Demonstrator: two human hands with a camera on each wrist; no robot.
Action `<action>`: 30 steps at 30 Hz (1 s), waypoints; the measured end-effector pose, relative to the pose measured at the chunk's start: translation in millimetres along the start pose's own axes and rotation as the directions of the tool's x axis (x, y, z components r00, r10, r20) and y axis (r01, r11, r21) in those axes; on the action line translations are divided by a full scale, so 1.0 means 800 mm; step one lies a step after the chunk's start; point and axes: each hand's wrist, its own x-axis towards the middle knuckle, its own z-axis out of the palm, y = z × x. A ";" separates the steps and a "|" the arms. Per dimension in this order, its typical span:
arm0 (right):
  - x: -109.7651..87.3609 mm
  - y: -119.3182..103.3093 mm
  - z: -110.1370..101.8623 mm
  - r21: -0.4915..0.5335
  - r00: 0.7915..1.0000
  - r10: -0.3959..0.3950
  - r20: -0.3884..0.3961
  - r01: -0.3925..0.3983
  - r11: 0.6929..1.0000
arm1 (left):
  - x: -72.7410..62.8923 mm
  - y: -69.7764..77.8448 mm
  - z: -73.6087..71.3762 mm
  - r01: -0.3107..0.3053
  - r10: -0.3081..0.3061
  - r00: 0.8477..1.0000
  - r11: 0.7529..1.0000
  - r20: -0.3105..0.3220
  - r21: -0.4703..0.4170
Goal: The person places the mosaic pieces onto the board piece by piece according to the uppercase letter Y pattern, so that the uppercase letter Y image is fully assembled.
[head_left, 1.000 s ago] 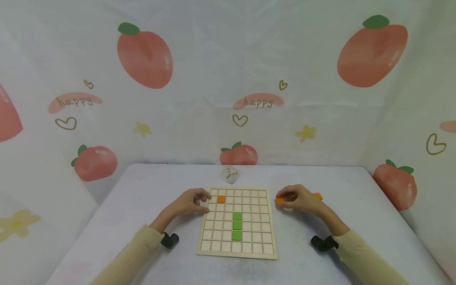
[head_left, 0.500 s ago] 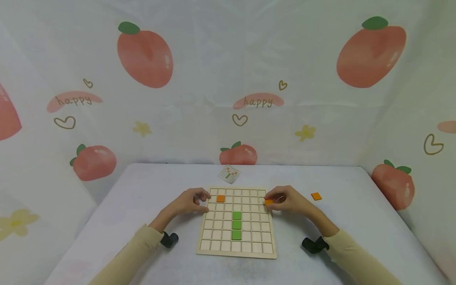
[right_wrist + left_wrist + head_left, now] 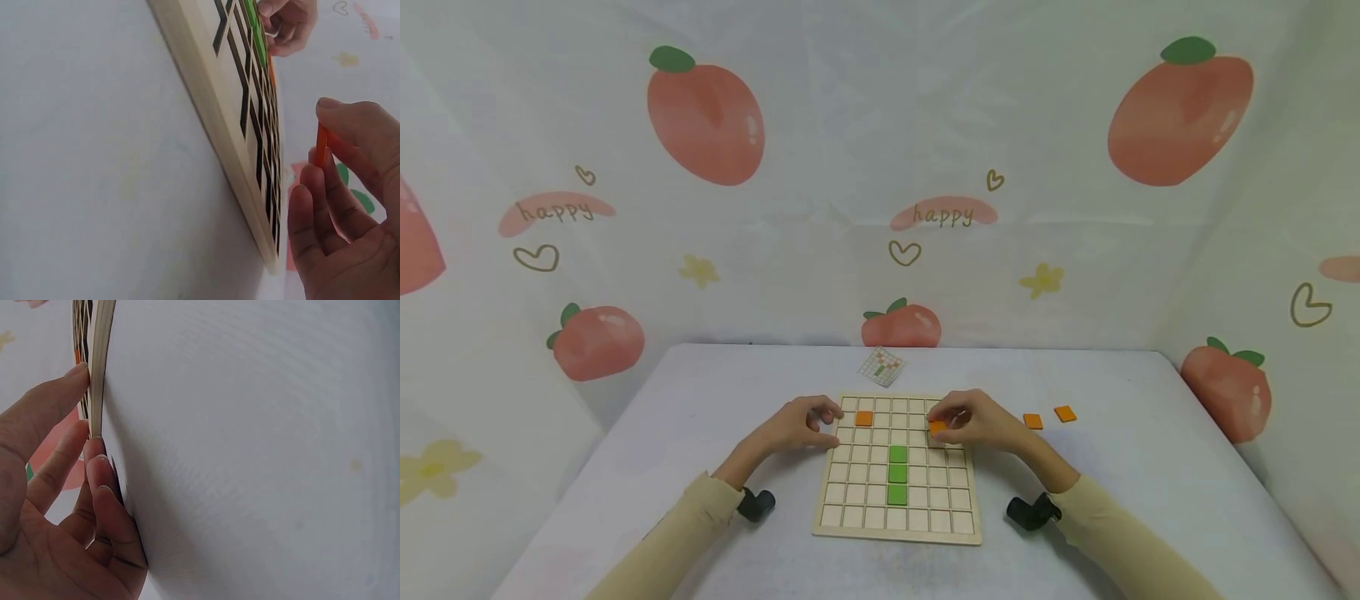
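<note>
Looking down from the person's head, I see the right hand [image 3: 981, 420] over the wooden board [image 3: 895, 536], toward two o'clock from its middle, with a small orange tile [image 3: 937, 427] in its grip. That grip is narrow: the thumb and fingers pinch the tile and hide part of it. The tile is at the fingertips, at nine o'clock from the hand. Up there you see its orange face, but only the right wrist view shows how thin it is, and the gap between it and the board. There it is seen edge-on, a short line from twelve to six, with the thumb by the top end and fingertips by the bottom. The left hand [image 3: 793, 427] is at ten o'clock, thumb and fingers spread wide, touching the board's side; the left wrist view shows that thick, pale side up close. On the board, a second orange tile [image 3: 864, 418] sits at eleven o'clock, and three green tiles [image 3: 898, 473] make a line from twelve to six. Only the head view shows two loose tiles [image 3: 1033, 422] on the worktop [image 3: 1105, 500] toward two o'clock, and a little card [image 3: 882, 367] at twelve.
</note>
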 end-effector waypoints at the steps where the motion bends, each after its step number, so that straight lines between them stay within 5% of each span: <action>1: 0.002 -0.001 0.002 0.002 1.000 0.000 0.001 0.000 1.000 | 0.000 0.000 0.000 0.000 0.000 1.000 1.000 0.000 0.000; 30: 0.065 -0.012 0.053 0.050 0.994 -0.074 0.079 0.070 0.996 | 0.002 -0.002 0.000 0.013 -0.013 1.000 1.000 0.005 0.009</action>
